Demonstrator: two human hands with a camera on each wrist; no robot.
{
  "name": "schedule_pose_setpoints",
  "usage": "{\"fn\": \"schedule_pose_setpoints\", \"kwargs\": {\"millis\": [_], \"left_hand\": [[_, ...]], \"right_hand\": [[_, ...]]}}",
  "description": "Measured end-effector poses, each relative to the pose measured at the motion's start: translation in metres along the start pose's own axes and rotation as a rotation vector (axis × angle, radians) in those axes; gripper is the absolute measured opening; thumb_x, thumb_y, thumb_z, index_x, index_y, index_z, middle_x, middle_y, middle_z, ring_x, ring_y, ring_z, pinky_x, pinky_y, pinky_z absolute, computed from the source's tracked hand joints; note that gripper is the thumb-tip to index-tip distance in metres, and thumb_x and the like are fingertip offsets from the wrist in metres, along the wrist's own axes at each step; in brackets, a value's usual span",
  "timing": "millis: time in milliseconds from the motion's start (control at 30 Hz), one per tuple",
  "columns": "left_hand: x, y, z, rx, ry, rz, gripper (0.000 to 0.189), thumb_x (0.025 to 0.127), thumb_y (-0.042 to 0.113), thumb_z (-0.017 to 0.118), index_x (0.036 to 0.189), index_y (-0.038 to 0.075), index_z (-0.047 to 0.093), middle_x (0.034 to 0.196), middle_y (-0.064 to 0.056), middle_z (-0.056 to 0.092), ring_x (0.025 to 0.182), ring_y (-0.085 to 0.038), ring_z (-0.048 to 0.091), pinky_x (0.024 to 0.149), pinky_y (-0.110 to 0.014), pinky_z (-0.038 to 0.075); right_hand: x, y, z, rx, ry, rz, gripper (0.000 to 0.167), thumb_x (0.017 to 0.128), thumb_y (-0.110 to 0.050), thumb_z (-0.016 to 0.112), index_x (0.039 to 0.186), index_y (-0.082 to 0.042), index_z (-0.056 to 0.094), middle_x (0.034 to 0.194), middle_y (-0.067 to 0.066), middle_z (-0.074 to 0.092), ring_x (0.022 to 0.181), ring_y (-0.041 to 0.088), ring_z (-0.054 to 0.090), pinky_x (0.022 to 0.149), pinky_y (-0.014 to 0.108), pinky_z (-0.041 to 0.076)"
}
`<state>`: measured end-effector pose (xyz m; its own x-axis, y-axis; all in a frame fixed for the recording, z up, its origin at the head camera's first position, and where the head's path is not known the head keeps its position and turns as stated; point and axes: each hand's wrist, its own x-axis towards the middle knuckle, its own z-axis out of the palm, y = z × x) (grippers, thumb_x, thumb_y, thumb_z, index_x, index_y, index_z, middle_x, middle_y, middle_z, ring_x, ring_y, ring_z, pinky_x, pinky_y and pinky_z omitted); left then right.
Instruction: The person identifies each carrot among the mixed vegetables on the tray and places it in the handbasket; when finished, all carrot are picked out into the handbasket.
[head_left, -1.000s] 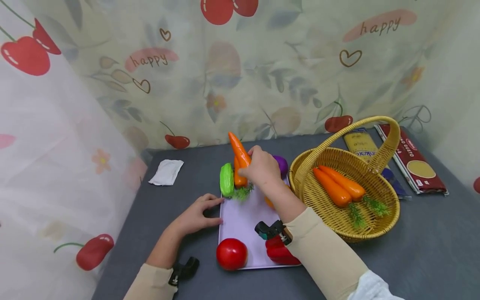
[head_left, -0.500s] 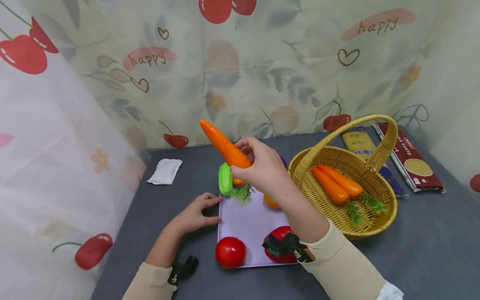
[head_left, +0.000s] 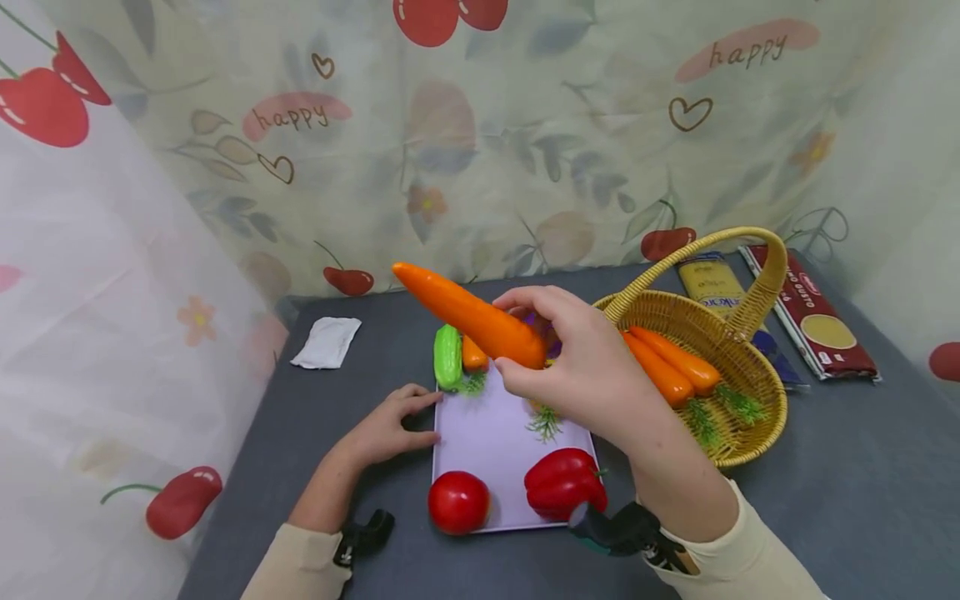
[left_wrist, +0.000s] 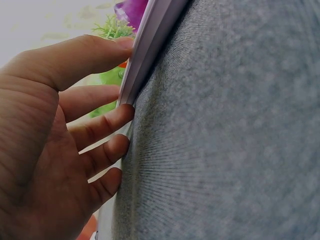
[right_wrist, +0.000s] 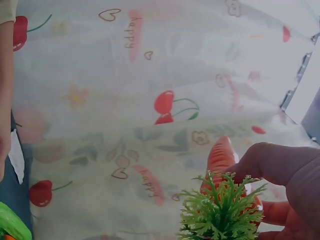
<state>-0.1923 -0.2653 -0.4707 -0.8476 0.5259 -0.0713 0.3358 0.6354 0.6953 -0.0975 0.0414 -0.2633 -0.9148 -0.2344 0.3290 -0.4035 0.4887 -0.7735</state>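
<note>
My right hand [head_left: 592, 375] grips an orange carrot [head_left: 472, 317] by its thick end, above the lilac tray [head_left: 487, 442]. The carrot points up and left, and its green top [right_wrist: 222, 210] shows large in the right wrist view. The left hand [head_left: 390, 429] rests at the tray's left edge, fingers spread, with fingertips against the rim in the left wrist view. On the tray lie a green cucumber-like vegetable [head_left: 448, 358], another carrot [head_left: 473, 357], a tomato [head_left: 459, 502] and a red bell pepper [head_left: 564, 485]. A purple item [left_wrist: 132, 12] is mostly hidden behind the right hand.
Right of the tray stands a tall-handled wicker basket [head_left: 776, 408] with two carrots [head_left: 678, 362] inside. Behind it lie a yellow pasta packet [head_left: 708, 279] and a dark red packet [head_left: 828, 325]. A small white packet [head_left: 327, 342] sits at the back left. Printed curtains surround the table.
The right hand has lifted the carrot off the tray and brought it right and nearer, tilting its tip left. The bell pepper has come into fuller view. The left hand stays put.
</note>
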Motion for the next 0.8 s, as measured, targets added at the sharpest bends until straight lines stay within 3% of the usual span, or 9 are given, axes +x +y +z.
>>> {"fn": "schedule_pose_setpoints", "kwargs": {"millis": [200, 433, 633, 800], "left_hand": [[0.0, 0.001, -0.001, -0.005, -0.004, -0.01, 0.065, 0.088, 0.035, 0.081, 0.145, 0.012, 0.061, 0.126, -0.002, 0.055, 0.12, -0.025, 0.047, 0.1, -0.049, 0.045], [0.004, 0.0, 0.002, 0.003, -0.012, 0.001, 0.065, 0.087, 0.036, 0.08, 0.145, 0.013, 0.061, 0.126, -0.002, 0.055, 0.12, -0.026, 0.047, 0.1, -0.049, 0.045], [0.003, 0.001, 0.004, -0.011, -0.015, 0.011, 0.064, 0.088, 0.034, 0.08, 0.145, 0.012, 0.061, 0.126, -0.003, 0.055, 0.119, -0.026, 0.047, 0.099, -0.049, 0.046], [0.003, 0.002, 0.003, -0.017, -0.005, 0.018, 0.063, 0.087, 0.032, 0.08, 0.144, 0.01, 0.061, 0.125, -0.003, 0.055, 0.118, -0.026, 0.048, 0.098, -0.048, 0.046]], "right_hand": [[-0.026, -0.001, -0.024, -0.085, 0.024, -0.005, 0.046, 0.081, -0.01, 0.084, 0.124, -0.018, 0.067, 0.107, -0.004, 0.061, 0.091, 0.016, 0.056, 0.076, 0.038, 0.054], [-0.059, 0.006, -0.059, -0.225, 0.075, -0.003, 0.049, 0.08, -0.009, 0.087, 0.125, -0.018, 0.068, 0.115, -0.004, 0.061, 0.095, 0.016, 0.055, 0.075, 0.029, 0.054], [-0.084, 0.027, -0.082, -0.28, 0.146, 0.048, 0.054, 0.079, -0.008, 0.089, 0.128, -0.015, 0.066, 0.116, 0.002, 0.062, 0.097, 0.021, 0.055, 0.075, 0.017, 0.05], [-0.102, 0.049, -0.095, -0.275, 0.191, 0.113, 0.055, 0.08, -0.009, 0.089, 0.129, -0.01, 0.065, 0.114, 0.004, 0.061, 0.094, 0.013, 0.053, 0.077, 0.006, 0.043]]}}
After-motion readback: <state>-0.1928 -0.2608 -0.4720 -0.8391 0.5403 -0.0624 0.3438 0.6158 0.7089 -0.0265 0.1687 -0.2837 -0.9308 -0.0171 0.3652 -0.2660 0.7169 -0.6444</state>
